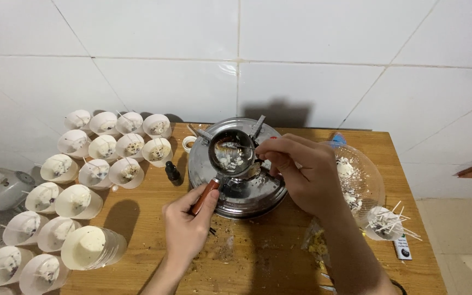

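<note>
Head view shows our left hand (188, 221) pinched on the reddish handle (205, 195) of a small metal pot (231, 152), thumb and fingers closed around it. The handle runs from our fingertips up and to the right, so the pot bowl lies just beyond and right of that hand, sitting over the round steel burner (240, 188). Our right hand (301, 173) is nearer the bowl: its fingers are bunched together at the pot's right rim, apparently gripping something thin, though we cannot tell what it is. White chunks lie inside the pot, directly left of those fingertips.

Right of our right hand, close behind the wrist, stands a clear bowl (368, 180) with white pieces, and further right a small cup of wicks (384, 223). Left of our left hand sits a small dark bottle (172, 172), then rows of white cups (87, 247) running to the table (258, 262) edge. Open wood lies below both wrists; the tiled wall (301, 60) closes the far side.
</note>
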